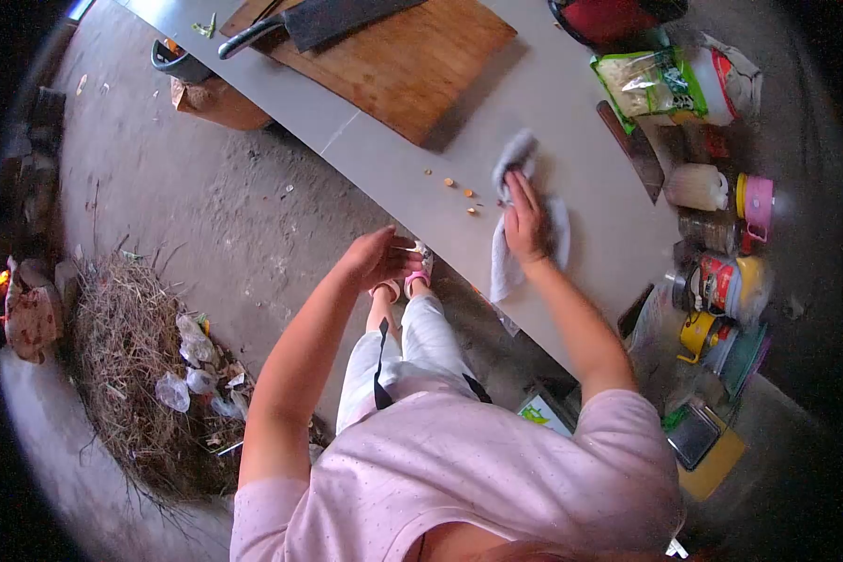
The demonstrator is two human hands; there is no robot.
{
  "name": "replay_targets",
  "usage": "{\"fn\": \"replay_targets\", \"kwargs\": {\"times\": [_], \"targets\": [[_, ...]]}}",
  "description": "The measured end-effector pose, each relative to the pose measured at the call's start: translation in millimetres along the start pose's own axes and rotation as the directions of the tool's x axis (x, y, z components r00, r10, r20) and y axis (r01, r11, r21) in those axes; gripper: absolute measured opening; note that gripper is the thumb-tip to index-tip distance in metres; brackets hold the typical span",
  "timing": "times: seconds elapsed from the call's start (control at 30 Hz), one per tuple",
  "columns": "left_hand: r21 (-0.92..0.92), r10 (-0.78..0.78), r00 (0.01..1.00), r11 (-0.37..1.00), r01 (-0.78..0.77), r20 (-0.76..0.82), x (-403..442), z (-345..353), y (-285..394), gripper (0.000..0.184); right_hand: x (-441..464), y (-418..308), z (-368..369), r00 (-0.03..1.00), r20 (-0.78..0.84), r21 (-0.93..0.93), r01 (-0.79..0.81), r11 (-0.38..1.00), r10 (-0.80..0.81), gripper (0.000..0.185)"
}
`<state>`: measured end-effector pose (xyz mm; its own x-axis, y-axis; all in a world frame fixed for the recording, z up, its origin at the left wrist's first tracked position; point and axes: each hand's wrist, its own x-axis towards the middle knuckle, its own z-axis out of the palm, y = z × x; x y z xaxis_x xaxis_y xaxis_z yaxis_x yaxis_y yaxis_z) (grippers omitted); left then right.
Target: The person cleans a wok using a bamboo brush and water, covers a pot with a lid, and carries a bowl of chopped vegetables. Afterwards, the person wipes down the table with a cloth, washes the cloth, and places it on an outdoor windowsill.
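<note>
A pale cloth [559, 234] lies crumpled on the grey tabletop [375, 169]. Pressed down on it is my right hand [526, 217], its fingers stretched toward the cloth's far end. Several small orange pieces [449, 183] are scattered on the surface just left of the cloth. My left hand [384, 258] hovers beside the table's near edge, above my feet, palm turned inward, fingers apart and holding nothing.
A wooden board [431, 75] with a cleaver [337, 21] on it lies at the far side. Along the right stand a green packet [651, 80], a long dark blade [632, 150], a pink mug [759, 201] and jars. A bucket [183, 64] and straw heap [140, 365] are left.
</note>
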<state>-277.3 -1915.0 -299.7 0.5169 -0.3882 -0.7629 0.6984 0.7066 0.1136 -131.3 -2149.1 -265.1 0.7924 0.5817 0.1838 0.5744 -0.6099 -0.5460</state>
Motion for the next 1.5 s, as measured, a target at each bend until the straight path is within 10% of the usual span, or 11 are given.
{"fn": "replay_targets", "kwargs": {"times": [0.17, 0.57, 0.9, 1.07, 1.3, 1.5], "targets": [[-0.026, 0.010, 0.994, 1.000, -0.007, 0.110, 22.1, -7.9, 22.0, 0.047, 21.5, -40.2, 25.6, 0.970, -0.168, -0.152, -0.200, 0.968, 0.174, 0.039], [0.069, 0.034, 0.975, 0.996, -0.050, 0.218, 15.0, 1.0, 61.5, 0.042, 40.1, -114.6, 82.6, 0.999, 0.009, 0.042, 0.041, 0.998, -0.041, 0.030], [-0.059, 0.057, 0.955, 0.997, -0.042, 0.292, -6.5, -25.1, 40.3, 0.032, 31.1, -138.0, 39.8, 0.978, 0.142, 0.639, 0.027, 0.769, -0.152, 0.042], [0.029, 0.022, 0.982, 0.999, -0.028, 0.189, -1.7, -21.0, 45.5, 0.038, 52.7, -52.0, -29.2, 0.974, -0.087, 0.111, -0.197, 0.974, 0.207, 0.039], [-0.075, 0.038, 0.978, 0.997, -0.023, 0.206, -7.6, -32.8, 37.6, 0.039, 11.5, -94.7, 56.7, 0.993, -0.095, -0.267, -0.092, 0.959, 0.069, 0.041], [-0.232, 0.223, 0.974, 0.950, -0.209, 0.033, -45.5, -95.0, 24.7, 0.033, 26.6, -212.2, 77.5, 0.980, 0.153, 0.517, 0.032, 0.855, -0.129, 0.035]]}}
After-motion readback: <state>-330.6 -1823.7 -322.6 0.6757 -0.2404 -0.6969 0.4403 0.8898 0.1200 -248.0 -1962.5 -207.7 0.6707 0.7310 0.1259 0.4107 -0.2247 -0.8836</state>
